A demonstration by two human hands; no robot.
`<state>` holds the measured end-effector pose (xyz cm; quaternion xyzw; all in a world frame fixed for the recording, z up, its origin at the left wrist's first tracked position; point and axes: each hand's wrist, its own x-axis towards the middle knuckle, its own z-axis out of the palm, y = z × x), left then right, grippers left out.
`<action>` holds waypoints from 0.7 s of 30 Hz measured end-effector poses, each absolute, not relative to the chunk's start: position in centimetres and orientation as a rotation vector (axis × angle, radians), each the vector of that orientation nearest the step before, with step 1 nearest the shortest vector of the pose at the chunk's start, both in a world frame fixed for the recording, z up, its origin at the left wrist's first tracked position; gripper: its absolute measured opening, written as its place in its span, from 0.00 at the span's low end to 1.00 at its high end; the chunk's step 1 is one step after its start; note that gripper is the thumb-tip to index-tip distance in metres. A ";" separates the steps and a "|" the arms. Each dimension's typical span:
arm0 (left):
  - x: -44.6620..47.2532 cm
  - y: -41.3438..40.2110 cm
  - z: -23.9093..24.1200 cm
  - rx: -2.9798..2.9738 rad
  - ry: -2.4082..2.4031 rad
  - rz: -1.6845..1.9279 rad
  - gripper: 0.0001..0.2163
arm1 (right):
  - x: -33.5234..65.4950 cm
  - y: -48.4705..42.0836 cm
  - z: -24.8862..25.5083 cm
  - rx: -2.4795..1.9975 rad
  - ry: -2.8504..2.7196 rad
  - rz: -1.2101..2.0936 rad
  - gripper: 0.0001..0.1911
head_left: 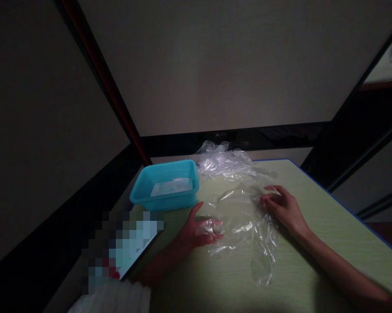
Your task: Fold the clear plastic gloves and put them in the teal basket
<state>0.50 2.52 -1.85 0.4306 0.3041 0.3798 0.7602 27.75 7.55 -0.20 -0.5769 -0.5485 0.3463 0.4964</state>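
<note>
Supporting surface: pale table (329,217) under my work.
Rear left: turquoise plastic basin (176,202).
Rear centre: crumpled clear plastic pile (224,163).
Workpiece: clear disposable glove (238,221), between my hands.
Left hand (190,230): fingers wide, film against them.
Right hand (287,211): fingertips narrow at the glove's edge; pinch, I cannot tell.
Hazard: uneven pull could tear thin film; static could make layers cling.

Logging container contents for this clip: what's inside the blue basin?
The basin holds a whitish item; anything beneath it or close behind the near wall is hidden.
</note>
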 end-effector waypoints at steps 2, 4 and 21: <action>0.8 2.2 -2.2 1.064 0.739 0.904 0.52 | 27.8 7.7 -0.3 -1.412 -1.345 0.821 0.22; 1.0 1.7 -2.1 1.154 0.833 0.936 0.52 | 27.7 7.7 -0.4 -1.443 -1.380 0.802 0.21; 0.6 1.2 0.1 1.302 1.070 0.772 0.46 | 30.2 7.1 1.8 -1.989 -1.807 0.107 0.19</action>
